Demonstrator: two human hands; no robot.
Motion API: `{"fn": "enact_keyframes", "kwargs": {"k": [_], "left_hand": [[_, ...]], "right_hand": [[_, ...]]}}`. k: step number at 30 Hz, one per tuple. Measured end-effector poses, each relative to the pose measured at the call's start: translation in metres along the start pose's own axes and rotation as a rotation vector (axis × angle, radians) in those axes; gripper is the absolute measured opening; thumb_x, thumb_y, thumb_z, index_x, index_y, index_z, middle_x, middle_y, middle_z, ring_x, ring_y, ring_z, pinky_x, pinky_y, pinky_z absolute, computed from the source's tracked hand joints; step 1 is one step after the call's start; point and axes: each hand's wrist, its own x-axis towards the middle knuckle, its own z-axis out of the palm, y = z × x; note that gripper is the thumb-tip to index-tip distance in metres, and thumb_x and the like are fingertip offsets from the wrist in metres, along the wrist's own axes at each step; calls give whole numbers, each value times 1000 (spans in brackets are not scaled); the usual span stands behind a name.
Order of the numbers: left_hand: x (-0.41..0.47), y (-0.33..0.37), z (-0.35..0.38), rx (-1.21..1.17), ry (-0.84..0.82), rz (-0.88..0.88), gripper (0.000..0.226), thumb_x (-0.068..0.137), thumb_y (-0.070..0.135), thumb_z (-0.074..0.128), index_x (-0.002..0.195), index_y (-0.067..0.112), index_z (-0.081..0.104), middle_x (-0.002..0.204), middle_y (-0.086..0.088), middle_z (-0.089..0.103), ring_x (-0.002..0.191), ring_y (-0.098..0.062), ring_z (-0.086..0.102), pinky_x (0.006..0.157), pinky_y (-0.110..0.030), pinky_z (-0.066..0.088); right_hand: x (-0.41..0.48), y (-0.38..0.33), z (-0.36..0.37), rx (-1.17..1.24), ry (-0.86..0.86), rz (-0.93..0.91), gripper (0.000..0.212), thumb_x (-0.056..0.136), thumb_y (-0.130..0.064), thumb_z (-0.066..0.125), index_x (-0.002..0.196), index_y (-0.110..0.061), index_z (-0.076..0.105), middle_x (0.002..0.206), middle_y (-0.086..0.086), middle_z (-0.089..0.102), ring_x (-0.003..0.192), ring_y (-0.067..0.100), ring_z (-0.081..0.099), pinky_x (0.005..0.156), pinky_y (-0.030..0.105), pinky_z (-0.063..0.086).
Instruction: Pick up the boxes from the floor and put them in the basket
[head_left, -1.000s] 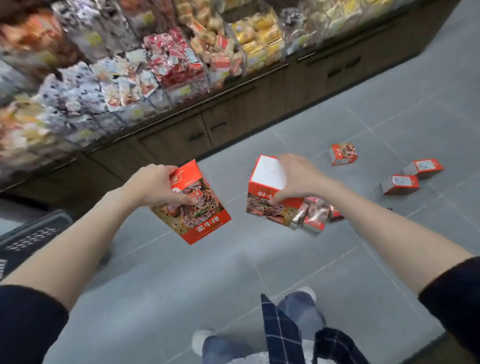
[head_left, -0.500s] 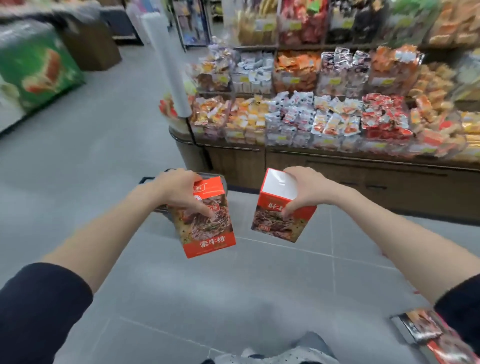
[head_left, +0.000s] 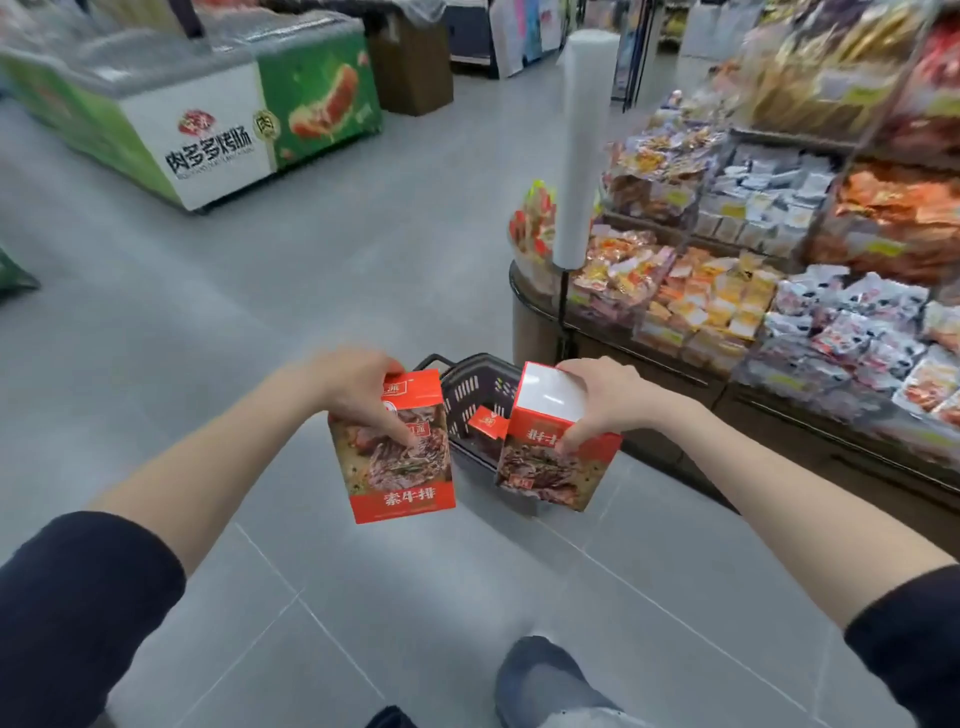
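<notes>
- Hands first: the left hand (head_left: 358, 384) grasps the left box (head_left: 397, 452) by its upper end, fingers (head_left: 400, 434) spread down over the printed front, thumb hidden behind; the box hangs below the fingers, upright with a slight tilt, its red band with white characters at the bottom
- the right hand (head_left: 605, 397) grasps the right box (head_left: 553, 441) from its right side; fingertips press on the red band of the front, thumb lies along the far edge of the white top face; the box leans to the right beneath the fingers
- the two boxes are held side by side, close but apart
- the basket (head_left: 467, 387), dark with slotted walls, stands on the floor beyond the fingers, showing in the gap between the two boxes and partly hidden behind them; a handle arches at its far left rim
- a small red box (head_left: 488, 422) lies inside the basket, just left of the right box in view
- the grey tiled floor (head_left: 322, 291) spreads under both forearms; dark sleeves (head_left: 78, 613) are pushed up above the elbows
- a snack shelf (head_left: 753, 291) packed with packets stands to the right of the right hand's fingers; a white pole (head_left: 579, 145) rises at its near corner
- a green and white freezer chest (head_left: 208, 114) stands far beyond the left hand's fingers
- a grey shoe (head_left: 545, 680) shows at the bottom edge
</notes>
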Motion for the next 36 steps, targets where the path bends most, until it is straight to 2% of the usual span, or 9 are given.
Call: {"fn": "enact_keyframes", "kwargs": {"k": [9,14,19,23,26,31,36], "left_hand": [[117,-62,-31,-33,-16,-37,93,50,71,74,124,21,49,109,5,65,97,-18,61,81,-34,51],[191,-85,-40,-62,-74,44,89,56,65,76,127,20,47,112,5,63,98,-17,60,76,-27,45],[288,-112,-40,-35,-151,182,93,58,61,77,134,21,40,122,3,60,107,-18,58,78,-24,40],[366,-134,-39,20,-194,319,101,55,63,78,138,22,36,125,2,59,110,-19,57,86,-32,47],[415,-142,-43,90,-245,422,101,55,64,76,138,22,35,125,3,59,111,-19,57,88,-33,47],[478,-135,-28,252,-273,600,100,57,68,72,138,24,33,130,3,56,114,-21,56,90,-35,47],[522,-130,25,257,-285,676,102,52,73,72,134,23,38,125,2,60,110,-23,59,88,-36,49]], "right_hand": [[155,5,-34,-74,-35,-24,97,53,-54,82,134,-19,40,129,2,52,118,25,45,103,47,35],[219,15,-32,-43,-37,28,98,54,-53,81,135,-21,37,130,2,51,121,26,43,101,46,30],[277,30,-12,-2,-22,160,94,55,-52,81,132,-19,39,126,3,54,114,27,48,95,43,37],[316,38,11,12,17,376,89,50,-51,82,122,-17,44,118,5,58,107,29,53,85,40,43],[340,42,27,38,27,509,92,51,-50,83,126,-17,42,120,6,56,110,29,52,89,41,42],[365,53,53,98,29,621,105,53,-49,82,138,-15,31,133,9,46,122,30,44,105,43,36],[385,69,90,149,31,688,103,59,-40,81,141,-12,27,137,11,41,126,32,39,106,40,32]]}}
